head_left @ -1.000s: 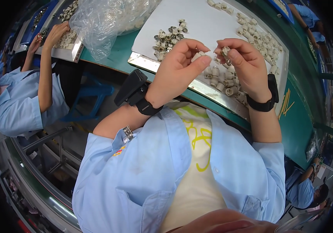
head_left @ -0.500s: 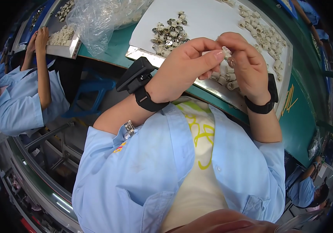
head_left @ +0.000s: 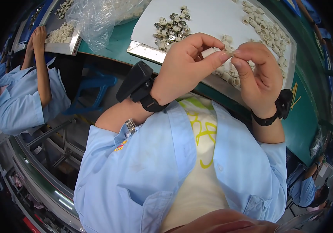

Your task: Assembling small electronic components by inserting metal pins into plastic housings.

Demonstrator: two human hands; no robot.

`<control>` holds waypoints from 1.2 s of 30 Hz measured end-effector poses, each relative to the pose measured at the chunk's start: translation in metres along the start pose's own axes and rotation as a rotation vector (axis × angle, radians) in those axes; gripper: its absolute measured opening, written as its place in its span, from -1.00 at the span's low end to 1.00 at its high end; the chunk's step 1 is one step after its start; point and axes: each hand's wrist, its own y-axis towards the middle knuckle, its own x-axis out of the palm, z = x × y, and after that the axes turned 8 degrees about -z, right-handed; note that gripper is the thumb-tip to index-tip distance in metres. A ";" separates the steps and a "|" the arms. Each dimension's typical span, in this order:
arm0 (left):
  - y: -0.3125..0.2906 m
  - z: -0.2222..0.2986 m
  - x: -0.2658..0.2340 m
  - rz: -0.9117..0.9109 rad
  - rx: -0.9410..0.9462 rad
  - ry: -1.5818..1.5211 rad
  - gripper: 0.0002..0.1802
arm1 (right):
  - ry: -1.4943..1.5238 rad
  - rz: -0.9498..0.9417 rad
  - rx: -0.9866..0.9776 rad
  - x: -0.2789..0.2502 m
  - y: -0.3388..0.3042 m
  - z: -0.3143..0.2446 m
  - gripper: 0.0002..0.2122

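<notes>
"How are the 2 hands set?"

"Both are raised over the tray (head_left: 147, 52), fingertips nearly meeting. The left hand (head_left: 185, 64) reaches in with fingers arched and thumb below; the right hand (head_left: 262, 75) curls inward, thumb and forefinger pointing at it."

"Gripping anything?"

"The left is clamped on a pale part (head_left: 210, 52), above the tray. For the right I can't tell; its fingertips hide whatever lies between."

"What does the part look like?"

"Small, off-white and smooth, half covered by fingers. Similar pale pieces (head_left: 269, 35) are spread at the tray's right; white-and-metal pieces (head_left: 172, 30) sit in a pile at the left."

"Any writing?"

"Yellow-green lettering on the undershirt (head_left: 203, 134), and a red-and-yellow badge (head_left: 121, 146) on the blue shirt (head_left: 151, 163). The badge is too small to read."
</notes>
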 end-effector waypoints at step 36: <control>-0.009 0.013 -0.013 -0.160 0.169 0.630 -0.68 | 0.210 -0.270 0.188 -0.010 -0.005 -0.002 -0.78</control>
